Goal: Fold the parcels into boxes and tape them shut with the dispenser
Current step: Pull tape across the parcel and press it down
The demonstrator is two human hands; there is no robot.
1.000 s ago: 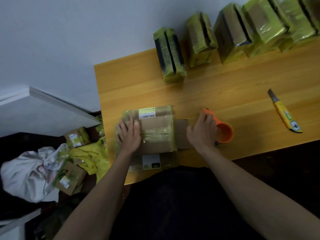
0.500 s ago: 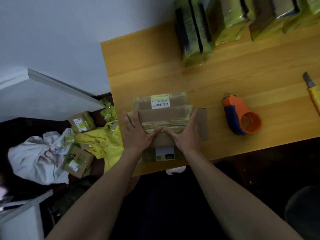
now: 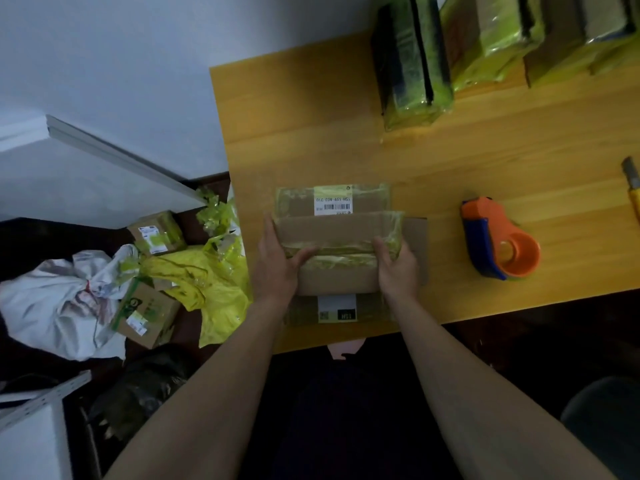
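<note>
Head view looks steeply down, close above table (image 3: 450,168).

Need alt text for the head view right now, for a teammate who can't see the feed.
Both hands, left hand and right hand, grip a flattened cardboard parcel with yellow-green tape at the near edge of a wooden table. An orange and blue tape dispenser sits untouched to the right, and wrapped parcels line the far edge.
</note>
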